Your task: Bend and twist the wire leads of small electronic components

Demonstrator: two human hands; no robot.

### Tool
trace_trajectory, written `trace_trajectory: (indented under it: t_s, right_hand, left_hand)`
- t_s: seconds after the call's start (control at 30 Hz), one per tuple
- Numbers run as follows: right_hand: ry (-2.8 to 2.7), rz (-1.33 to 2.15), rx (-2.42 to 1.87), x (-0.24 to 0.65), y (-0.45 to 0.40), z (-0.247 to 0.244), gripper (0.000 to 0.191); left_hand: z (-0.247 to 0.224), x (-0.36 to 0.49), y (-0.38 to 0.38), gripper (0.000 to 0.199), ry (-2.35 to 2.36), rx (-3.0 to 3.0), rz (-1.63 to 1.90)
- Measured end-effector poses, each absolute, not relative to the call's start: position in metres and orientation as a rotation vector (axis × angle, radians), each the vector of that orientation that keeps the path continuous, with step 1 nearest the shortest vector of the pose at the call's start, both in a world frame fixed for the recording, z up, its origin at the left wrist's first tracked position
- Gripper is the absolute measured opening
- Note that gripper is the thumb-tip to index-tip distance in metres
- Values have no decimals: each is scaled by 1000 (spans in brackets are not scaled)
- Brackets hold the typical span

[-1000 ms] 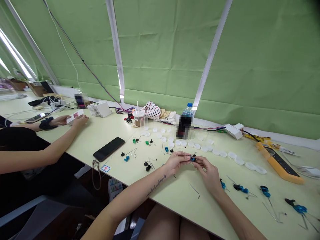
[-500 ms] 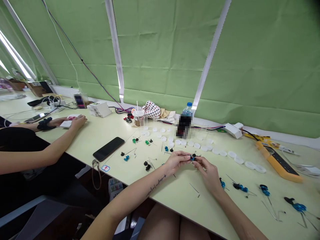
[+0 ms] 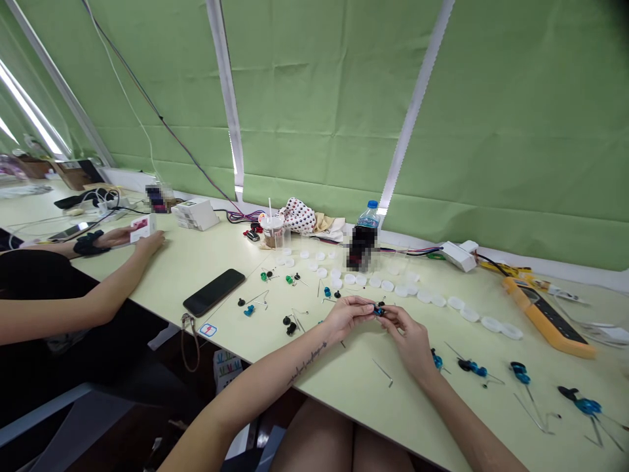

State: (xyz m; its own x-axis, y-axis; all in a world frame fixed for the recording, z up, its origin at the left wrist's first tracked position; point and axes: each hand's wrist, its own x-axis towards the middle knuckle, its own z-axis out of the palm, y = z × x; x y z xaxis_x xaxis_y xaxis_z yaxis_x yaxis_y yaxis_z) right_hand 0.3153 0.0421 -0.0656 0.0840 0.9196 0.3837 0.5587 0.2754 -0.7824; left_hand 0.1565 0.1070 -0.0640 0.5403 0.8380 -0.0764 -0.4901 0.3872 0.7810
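Between my two hands is a small blue part with black bits [image 3: 379, 310], mostly covered by fingers. My left hand [image 3: 348, 318] pinches its left side, and my right hand [image 3: 407, 337] grips it from the right with fingertips close together. Just below them on the table lies a thin bent metal hex key [image 3: 382, 372]. Right of my right wrist sit several blue and black pieces with thin metal rods, among them one blue-and-black piece [image 3: 472, 369] and another [image 3: 519, 373]. Left of my left hand are loose black knobs [image 3: 289, 325] and a blue part [image 3: 249, 310].
A row of clear round plastic caps [image 3: 387, 287] crosses the table behind my hands. A phone [image 3: 214, 292] lies to the left, a drink cup [image 3: 272, 233] and bottle [image 3: 366, 226] at the back, an orange power strip [image 3: 548, 318] at right. A co-worker's hand [image 3: 150, 244] holds a small white box [image 3: 142, 227].
My hands stay nearly in place, with the small blue part shifting only slightly between the fingers. At left, the co-worker has tilted the white box upright.
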Motion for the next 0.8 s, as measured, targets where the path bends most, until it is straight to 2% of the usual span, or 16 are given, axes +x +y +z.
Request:
trace_trajectory:
  t_s: [0.8]
  right_hand:
    - [-1591, 555, -1424, 317, 42, -66, 39]
  left_hand:
    - [-69, 157, 108, 33, 502, 789, 877]
